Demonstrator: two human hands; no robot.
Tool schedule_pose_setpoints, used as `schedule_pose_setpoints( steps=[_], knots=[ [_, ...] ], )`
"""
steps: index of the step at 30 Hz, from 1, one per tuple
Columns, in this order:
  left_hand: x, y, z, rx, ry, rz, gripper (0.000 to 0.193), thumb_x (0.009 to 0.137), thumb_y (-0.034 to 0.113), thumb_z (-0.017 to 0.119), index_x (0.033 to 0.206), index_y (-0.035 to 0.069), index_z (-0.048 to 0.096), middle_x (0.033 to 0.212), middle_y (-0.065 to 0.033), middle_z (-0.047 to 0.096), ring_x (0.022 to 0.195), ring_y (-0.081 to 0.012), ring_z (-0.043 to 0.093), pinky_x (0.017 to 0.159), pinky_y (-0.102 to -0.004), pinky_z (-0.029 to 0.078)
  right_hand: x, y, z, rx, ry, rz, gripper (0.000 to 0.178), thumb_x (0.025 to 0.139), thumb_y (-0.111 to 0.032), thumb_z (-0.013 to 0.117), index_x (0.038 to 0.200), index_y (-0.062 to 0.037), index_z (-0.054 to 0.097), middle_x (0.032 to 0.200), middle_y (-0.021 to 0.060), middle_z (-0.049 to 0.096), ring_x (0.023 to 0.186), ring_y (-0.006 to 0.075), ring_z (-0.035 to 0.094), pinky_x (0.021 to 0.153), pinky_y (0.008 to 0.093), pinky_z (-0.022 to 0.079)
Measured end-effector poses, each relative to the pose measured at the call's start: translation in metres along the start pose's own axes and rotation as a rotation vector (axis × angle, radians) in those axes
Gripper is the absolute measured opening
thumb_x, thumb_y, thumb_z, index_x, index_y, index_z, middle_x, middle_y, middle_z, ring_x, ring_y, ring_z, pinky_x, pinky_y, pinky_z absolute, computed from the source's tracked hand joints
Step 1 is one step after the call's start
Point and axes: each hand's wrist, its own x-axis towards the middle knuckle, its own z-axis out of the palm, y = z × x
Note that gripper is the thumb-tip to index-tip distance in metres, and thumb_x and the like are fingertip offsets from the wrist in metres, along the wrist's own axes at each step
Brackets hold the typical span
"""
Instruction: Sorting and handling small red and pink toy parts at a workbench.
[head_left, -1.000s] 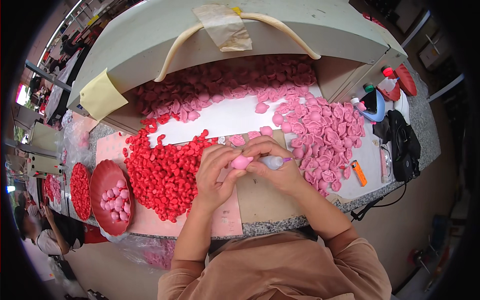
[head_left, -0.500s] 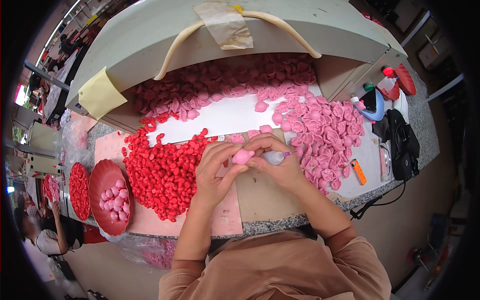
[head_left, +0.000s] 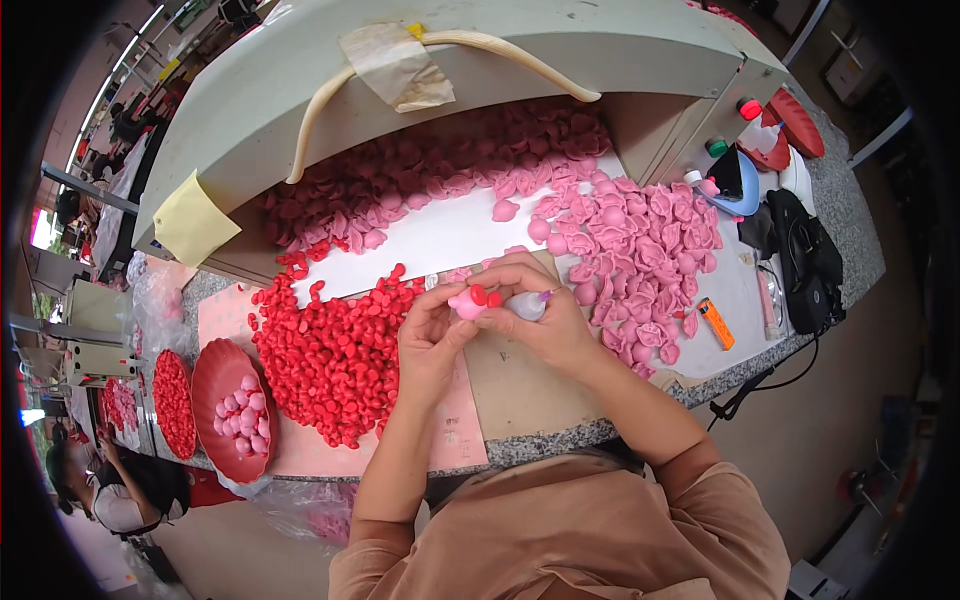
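My left hand [head_left: 430, 335] is closed round a small pink rounded piece [head_left: 464, 305], held above the table. Against that piece's right side sit small glossy red bits [head_left: 487, 297], where the fingertips of both hands meet. My right hand [head_left: 558, 325] grips a small translucent squeeze bottle [head_left: 528, 306] with a purple tip, its fingers also at the red bits. Whether the red bits are attached to the pink piece or only pressed to it, I cannot tell. Left of my hands is a large heap of red pieces [head_left: 335, 365]; pink petal-like pieces [head_left: 640, 250] lie spread to the right.
A grey-green housing [head_left: 500, 80] arches over more pink pieces at the back. A red scalloped dish [head_left: 215, 400] with pink pieces stands left, beside a dish of red pieces [head_left: 173, 400]. An orange lighter [head_left: 716, 324] and a black bag [head_left: 810, 280] lie right. Another person [head_left: 125, 490] works far left.
Red bits now show between my fingertips against the pink piece, where only pink was visible before. Both hands stay close together, and the whole view has shifted slightly.
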Motion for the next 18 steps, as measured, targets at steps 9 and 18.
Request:
schedule_pose_setpoints(
  steps=[9, 18],
  knots=[
    [0.001, 0.0009, -0.001, 0.064, 0.038, -0.036, 0.037, 0.081, -0.002, 0.064, 0.116, -0.001, 0.052, 0.113, -0.0098, 0.057, 0.108, -0.0157, 0.053, 0.094, -0.028, 0.042, 0.0005, -0.001, -0.0024, -0.12, -0.007, -0.051, 0.03, 0.075, -0.009, 0.072, 0.102, -0.004, 0.062, 0.101, 0.006, 0.055, 0.099, 0.0182, 0.051, 0.088, 0.0301, 0.04],
    [0.0039, -0.0046, -0.0007, 0.087, 0.003, 0.09, 0.037, 0.081, -0.003, 0.064, 0.116, -0.003, 0.052, 0.112, -0.0103, 0.057, 0.104, -0.0176, 0.055, 0.09, -0.0308, 0.046, 0.0021, 0.0032, -0.0045, -0.124, 0.006, -0.139, 0.031, 0.076, -0.009, 0.072, 0.104, -0.0032, 0.059, 0.103, 0.0075, 0.053, 0.094, 0.0161, 0.054, 0.078, 0.0264, 0.046]
  ],
)
